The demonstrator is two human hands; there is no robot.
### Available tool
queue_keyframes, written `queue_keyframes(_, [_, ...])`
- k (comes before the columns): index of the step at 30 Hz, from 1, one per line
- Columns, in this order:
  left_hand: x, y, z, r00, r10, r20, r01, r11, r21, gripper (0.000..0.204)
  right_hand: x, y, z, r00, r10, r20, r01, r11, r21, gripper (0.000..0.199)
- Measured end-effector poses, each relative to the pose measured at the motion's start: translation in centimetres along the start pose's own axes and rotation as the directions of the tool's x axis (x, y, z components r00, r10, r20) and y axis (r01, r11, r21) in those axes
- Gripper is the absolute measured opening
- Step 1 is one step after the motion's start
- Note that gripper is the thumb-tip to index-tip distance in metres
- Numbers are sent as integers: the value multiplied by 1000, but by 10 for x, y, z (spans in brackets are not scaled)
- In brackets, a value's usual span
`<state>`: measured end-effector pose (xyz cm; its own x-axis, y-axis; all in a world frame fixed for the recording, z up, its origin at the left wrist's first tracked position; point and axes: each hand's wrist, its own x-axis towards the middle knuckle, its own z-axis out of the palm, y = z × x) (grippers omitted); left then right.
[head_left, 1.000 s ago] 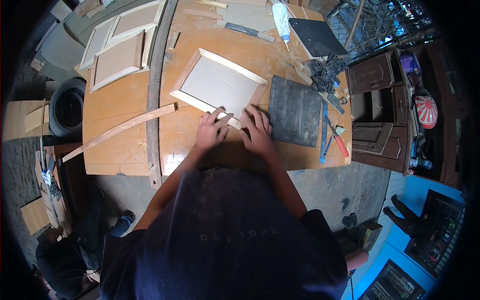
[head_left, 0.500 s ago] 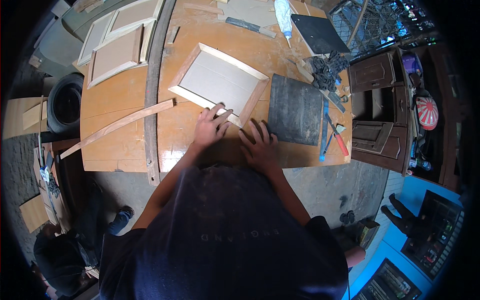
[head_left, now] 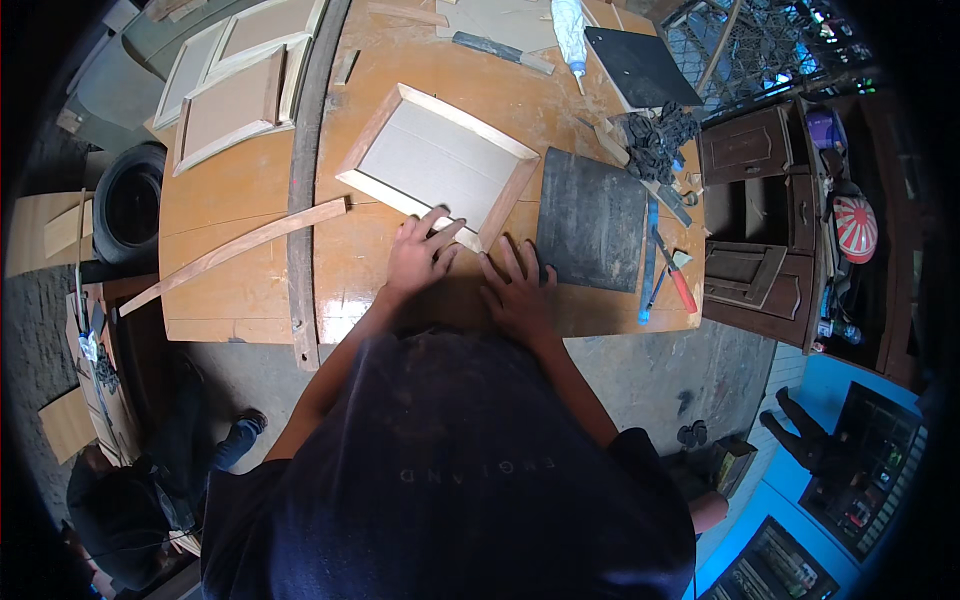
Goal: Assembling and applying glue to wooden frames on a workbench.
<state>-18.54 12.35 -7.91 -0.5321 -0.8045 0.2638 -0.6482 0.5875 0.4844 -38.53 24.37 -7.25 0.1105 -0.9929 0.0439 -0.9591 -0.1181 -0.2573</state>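
A rectangular wooden frame with a pale panel (head_left: 440,160) lies tilted on the orange workbench (head_left: 350,280). My left hand (head_left: 418,258) rests flat with spread fingers, its fingertips on the frame's near corner. My right hand (head_left: 517,288) lies flat on the bench just right of it, fingers spread, next to a dark grey sheet (head_left: 592,220). Neither hand holds anything.
A long curved wood strip (head_left: 240,252) lies to the left. Framed panels (head_left: 232,80) sit at the far left. A red-handled tool (head_left: 678,282), a blue ruler (head_left: 646,260), a black board (head_left: 640,66), a bottle (head_left: 570,24) and dark cabinets (head_left: 755,210) are to the right. A tyre (head_left: 130,200) lies below left.
My right hand has slid back off the frame's corner toward the bench's near edge. My left hand stays on the frame's near corner.
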Motion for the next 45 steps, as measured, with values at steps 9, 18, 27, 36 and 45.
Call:
queue_keyframes(9, [2,2,0,1000,4,-1,-4,1000,-24,41,28,-1,1,998,45,-54,-44,999,19,54])
queue_keyframes(18, [3,-2,2,1000,-16,-5,16,999,-31,41,29,9,-18,995,104,7,-104,982,158,60])
queue_keyframes(27, [3,0,-2,1000,-13,8,13,998,-56,40,22,1,-1,999,22,39,-24,998,53,56])
queue_keyframes(36, [5,2,0,1000,-25,-3,25,997,-76,39,55,0,-9,992,125,33,-129,977,173,58])
queue_keyframes(45, [4,0,-3,999,-37,10,37,997,-73,39,13,5,-19,991,13,134,-22,997,70,62])
